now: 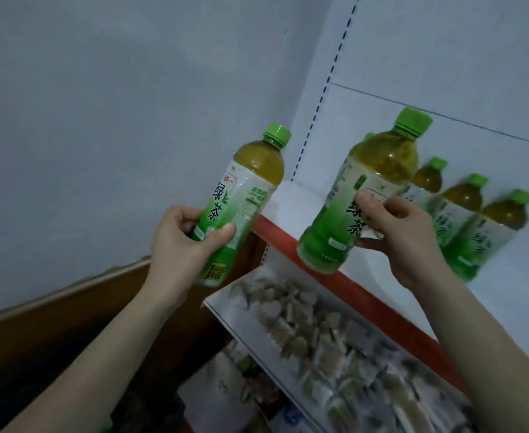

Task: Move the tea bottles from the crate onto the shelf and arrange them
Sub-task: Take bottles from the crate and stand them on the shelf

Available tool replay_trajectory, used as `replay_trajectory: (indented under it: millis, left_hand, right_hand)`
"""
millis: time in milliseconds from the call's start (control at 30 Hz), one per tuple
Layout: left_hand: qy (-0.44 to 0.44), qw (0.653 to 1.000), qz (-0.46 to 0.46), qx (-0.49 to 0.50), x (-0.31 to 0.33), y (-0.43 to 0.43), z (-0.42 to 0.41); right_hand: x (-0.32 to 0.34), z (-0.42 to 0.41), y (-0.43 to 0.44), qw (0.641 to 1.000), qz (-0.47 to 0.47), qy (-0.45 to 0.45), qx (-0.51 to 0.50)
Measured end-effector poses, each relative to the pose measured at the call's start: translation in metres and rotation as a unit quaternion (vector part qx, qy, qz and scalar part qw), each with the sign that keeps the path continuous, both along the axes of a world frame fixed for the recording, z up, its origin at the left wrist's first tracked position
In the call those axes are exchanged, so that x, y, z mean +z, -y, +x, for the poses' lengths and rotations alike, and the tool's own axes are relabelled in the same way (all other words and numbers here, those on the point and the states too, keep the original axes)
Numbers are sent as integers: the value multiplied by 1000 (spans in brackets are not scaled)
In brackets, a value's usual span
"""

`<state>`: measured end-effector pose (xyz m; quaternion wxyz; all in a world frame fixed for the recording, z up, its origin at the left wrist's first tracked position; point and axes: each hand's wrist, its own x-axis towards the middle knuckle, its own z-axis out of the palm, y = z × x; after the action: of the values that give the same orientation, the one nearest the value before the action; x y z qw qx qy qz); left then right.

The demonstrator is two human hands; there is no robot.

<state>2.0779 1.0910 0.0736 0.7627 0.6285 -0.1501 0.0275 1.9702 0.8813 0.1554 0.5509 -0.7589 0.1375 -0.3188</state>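
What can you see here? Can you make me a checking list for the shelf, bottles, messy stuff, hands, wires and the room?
Surface: white shelf with a red front edge.
Job's things: at least three tea bottles stand in a row on it; two more are held; no crate seen.
Clutter: small packets fill the level below.
Hands: left hand grips the left bottle beside the shelf; right hand grips the right bottle, tilted, at the front edge.
Cables: nothing seen.
Surroundings: pale wall, brown wooden panel.
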Motion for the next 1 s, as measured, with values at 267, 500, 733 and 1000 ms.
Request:
replay_trajectory:
  millis: [267,500,733,1000]
  left_hand:
    - [29,998,-26,-42,30,90,-8]
    - [46,997,-20,-50,36,156,10]
    - [46,996,-2,-70,32,219,46]
    - [55,994,73,-63,9,261,86]
  right_hand:
    - [3,-9,97,996,-18,-5,-83]
    - [-26,-4,139,989,-20,-43,-139]
    - [-37,-1,154,980,-44,-82,-178]
    - [-34,3,153,971,-67,-100,-205]
